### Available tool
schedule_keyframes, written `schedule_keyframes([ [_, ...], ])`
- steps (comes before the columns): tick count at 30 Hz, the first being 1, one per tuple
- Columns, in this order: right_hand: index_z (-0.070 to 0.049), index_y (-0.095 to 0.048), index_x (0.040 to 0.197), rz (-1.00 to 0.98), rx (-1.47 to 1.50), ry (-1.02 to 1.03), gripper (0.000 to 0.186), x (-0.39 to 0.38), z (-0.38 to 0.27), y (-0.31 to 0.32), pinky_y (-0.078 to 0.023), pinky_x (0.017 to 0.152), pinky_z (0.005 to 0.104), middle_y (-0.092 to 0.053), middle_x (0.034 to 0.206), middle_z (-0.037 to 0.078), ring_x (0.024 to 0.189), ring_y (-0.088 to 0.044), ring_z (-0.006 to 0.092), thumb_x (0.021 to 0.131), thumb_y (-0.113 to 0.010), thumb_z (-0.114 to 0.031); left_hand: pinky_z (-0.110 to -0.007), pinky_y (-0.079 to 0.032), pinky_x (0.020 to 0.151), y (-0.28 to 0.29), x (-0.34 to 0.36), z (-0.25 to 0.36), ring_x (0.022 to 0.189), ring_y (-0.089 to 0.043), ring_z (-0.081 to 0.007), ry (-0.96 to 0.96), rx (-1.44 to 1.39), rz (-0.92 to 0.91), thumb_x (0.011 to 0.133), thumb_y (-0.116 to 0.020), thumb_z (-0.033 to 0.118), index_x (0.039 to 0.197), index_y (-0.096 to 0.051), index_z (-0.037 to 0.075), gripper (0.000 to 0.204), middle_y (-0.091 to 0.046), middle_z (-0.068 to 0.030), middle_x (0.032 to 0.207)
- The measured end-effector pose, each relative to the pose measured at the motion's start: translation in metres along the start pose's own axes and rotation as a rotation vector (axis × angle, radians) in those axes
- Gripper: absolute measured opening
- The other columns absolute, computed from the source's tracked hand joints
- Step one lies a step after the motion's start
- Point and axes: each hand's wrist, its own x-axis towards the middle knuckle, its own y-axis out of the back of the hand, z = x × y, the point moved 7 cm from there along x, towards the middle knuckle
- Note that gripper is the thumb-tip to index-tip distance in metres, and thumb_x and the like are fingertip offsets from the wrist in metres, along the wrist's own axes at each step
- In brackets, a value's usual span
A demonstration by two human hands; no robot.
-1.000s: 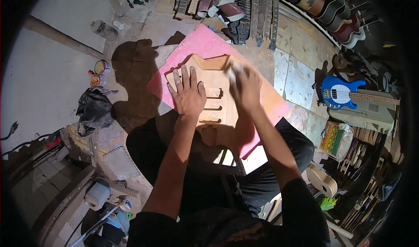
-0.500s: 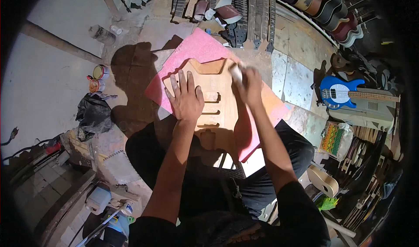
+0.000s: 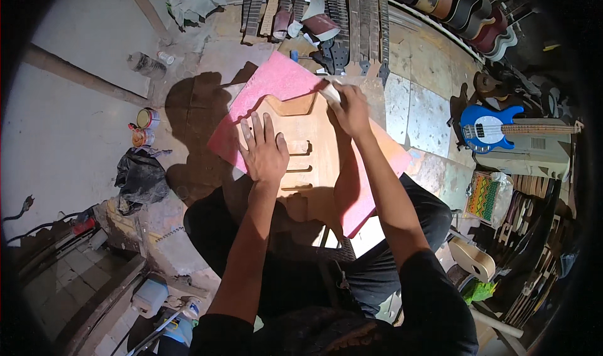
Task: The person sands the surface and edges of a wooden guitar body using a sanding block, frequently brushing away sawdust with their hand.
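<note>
An unfinished wooden electric guitar body (image 3: 321, 126), with cut-out slots and cavities, lies over my lap on a pink cloth or foam sheet (image 3: 279, 76). My left hand (image 3: 267, 161) rests flat on its left side with the fingers spread. My right hand (image 3: 353, 114) is closed around a small pale sanding block (image 3: 330, 93) at the far right horn of the body. Its fingers partly hide the block. Shadow covers the near end of the body.
Guitar necks (image 3: 358, 29) and curled sandpaper (image 3: 321, 27) lie beyond the sheet. A blue bass guitar (image 3: 490, 128) is at right, below a row of hanging guitar bodies (image 3: 458, 10). Open cans (image 3: 147, 118) and a black plastic bag (image 3: 141, 177) sit at left.
My right hand has moved the sanding block away from me along the body's right edge to the horn tip. My left hand stays flat on the wood. The view has shifted slightly.
</note>
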Motion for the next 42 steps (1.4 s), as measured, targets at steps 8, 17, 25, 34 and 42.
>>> schedule_keyframes([
  [8,-0.007,-0.066,0.132,-0.062,0.067,0.059,0.044,-0.090,0.012,0.020,-0.046,0.103,0.0475,-0.063,0.127,0.021,0.118,-0.059,0.0429,0.090,-0.076,-0.012,-0.061,-0.034,0.121,0.009,-0.003,-0.016,0.161,-0.018,-0.0422,0.024,-0.005,-0.009,0.106,-0.051,0.033,0.163,-0.040,0.010,0.063,-0.025,-0.0145,0.175],
  [17,-0.011,-0.065,0.135,-0.077,-0.015,0.025,0.046,-0.006,0.020,-0.003,-0.046,0.100,0.0486,-0.062,0.127,0.020,0.117,-0.058,0.0435,0.091,-0.077,-0.015,-0.061,-0.034,0.122,-0.007,-0.001,0.003,0.159,-0.022,-0.0435,-0.042,-0.050,0.048,0.104,-0.053,0.034,0.162,-0.042,0.011,0.063,-0.030,-0.0152,0.172],
  [25,-0.013,-0.064,0.137,-0.042,-0.112,0.096,0.048,-0.059,-0.012,0.010,-0.043,0.100,0.0540,-0.061,0.128,0.019,0.119,-0.057,0.0410,0.092,-0.077,-0.019,-0.054,-0.033,0.125,0.011,0.000,-0.011,0.159,-0.020,-0.0473,-0.007,-0.084,0.010,0.106,-0.051,0.030,0.161,-0.042,0.004,0.061,-0.025,-0.0192,0.173],
  [34,-0.019,-0.066,0.138,-0.144,-0.116,0.261,0.047,-0.124,-0.035,-0.004,-0.040,0.104,0.0532,-0.058,0.145,0.017,0.128,-0.054,0.0388,0.092,-0.075,-0.020,-0.066,-0.029,0.124,-0.006,-0.004,-0.016,0.160,-0.021,-0.0415,-0.001,-0.062,0.037,0.105,-0.051,0.035,0.163,-0.040,0.012,0.063,-0.027,-0.0132,0.174],
  [42,-0.017,-0.065,0.137,-0.140,-0.209,0.228,0.046,-0.055,-0.049,-0.016,-0.040,0.103,0.0523,-0.058,0.143,0.014,0.125,-0.055,0.0379,0.092,-0.074,-0.022,-0.067,-0.032,0.121,0.003,-0.002,-0.010,0.160,-0.021,-0.0405,-0.011,-0.134,0.077,0.104,-0.053,0.034,0.160,-0.046,0.012,0.061,-0.030,-0.0124,0.173],
])
